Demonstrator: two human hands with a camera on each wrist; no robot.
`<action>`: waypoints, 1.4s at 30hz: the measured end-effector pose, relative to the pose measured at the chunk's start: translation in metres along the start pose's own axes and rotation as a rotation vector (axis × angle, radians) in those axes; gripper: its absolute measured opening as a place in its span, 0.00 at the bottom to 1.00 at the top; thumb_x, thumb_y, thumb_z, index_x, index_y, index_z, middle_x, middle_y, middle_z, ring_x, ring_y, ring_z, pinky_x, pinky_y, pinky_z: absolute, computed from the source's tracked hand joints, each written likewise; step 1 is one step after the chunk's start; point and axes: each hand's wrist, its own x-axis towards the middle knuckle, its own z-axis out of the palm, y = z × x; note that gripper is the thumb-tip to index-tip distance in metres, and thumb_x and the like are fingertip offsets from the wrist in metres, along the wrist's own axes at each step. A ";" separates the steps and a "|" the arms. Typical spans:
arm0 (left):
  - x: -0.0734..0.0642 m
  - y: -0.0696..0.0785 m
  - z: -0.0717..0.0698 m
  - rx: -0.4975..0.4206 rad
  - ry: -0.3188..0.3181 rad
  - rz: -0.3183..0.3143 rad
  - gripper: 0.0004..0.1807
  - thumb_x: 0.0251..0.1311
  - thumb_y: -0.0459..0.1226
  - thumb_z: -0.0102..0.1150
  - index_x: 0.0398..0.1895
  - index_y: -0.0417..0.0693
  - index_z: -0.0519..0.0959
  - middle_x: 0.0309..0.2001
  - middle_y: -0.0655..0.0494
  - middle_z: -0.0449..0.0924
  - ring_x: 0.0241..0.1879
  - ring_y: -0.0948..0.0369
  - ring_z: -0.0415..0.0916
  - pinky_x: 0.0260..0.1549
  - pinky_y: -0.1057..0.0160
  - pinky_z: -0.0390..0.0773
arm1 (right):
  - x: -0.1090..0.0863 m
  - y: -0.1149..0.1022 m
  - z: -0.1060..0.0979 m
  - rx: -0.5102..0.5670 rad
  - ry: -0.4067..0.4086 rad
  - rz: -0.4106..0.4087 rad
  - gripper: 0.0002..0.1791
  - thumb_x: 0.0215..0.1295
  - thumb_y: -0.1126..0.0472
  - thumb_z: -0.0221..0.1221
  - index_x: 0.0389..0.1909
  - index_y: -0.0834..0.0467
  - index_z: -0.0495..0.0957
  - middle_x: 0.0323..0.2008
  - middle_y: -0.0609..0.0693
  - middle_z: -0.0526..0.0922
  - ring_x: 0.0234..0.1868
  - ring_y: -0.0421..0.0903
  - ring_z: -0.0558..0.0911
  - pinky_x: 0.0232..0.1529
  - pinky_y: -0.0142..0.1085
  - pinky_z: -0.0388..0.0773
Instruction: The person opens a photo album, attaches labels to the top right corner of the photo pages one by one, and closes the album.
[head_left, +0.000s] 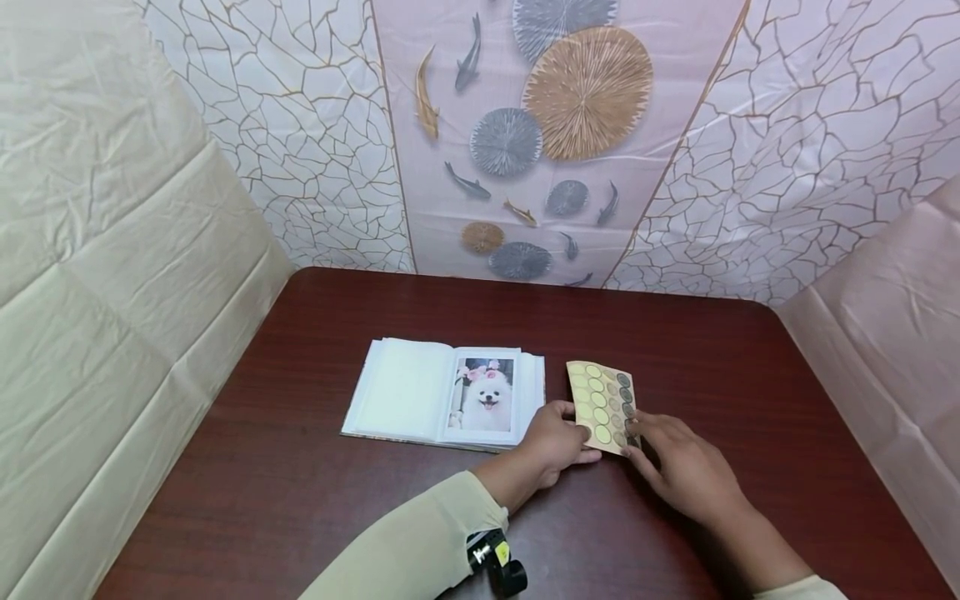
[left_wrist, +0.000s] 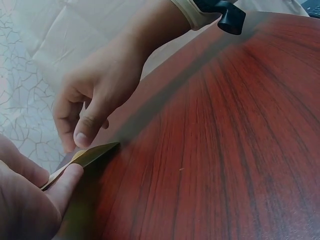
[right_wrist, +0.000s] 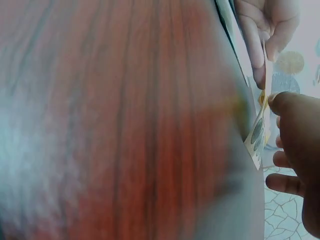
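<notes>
A sheet of round stickers point(head_left: 600, 404), in yellow, tan and dark grey columns, is held tilted above the table, right of the photo album. My left hand point(head_left: 551, 442) pinches its lower left corner, thumb on the front face. At the lower right edge, my right hand point(head_left: 686, 467) has thumb and index finger on the sheet by the dark stickers. From the right wrist, the sheet point(right_wrist: 257, 132) shows edge-on and bent near the right thumb point(right_wrist: 282, 102). The left wrist view has the right hand point(left_wrist: 102, 85) curled down over the sheet's edge point(left_wrist: 95, 154).
An open photo album point(head_left: 408, 392) lies left of the hands, with a white dog's photo point(head_left: 487, 396) on its right page. The dark red wooden table point(head_left: 300, 517) meets patterned cloth point(head_left: 322, 142) at the back and plain cloth at both sides. A small black camera point(head_left: 506, 571) sits on the left wrist.
</notes>
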 end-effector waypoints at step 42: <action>-0.003 -0.002 0.002 0.100 0.018 0.013 0.20 0.63 0.21 0.57 0.58 0.36 0.73 0.37 0.45 0.76 0.31 0.53 0.86 0.32 0.61 0.86 | -0.001 -0.007 0.005 0.035 0.025 0.083 0.05 0.68 0.63 0.65 0.41 0.56 0.78 0.28 0.48 0.83 0.25 0.47 0.81 0.20 0.46 0.75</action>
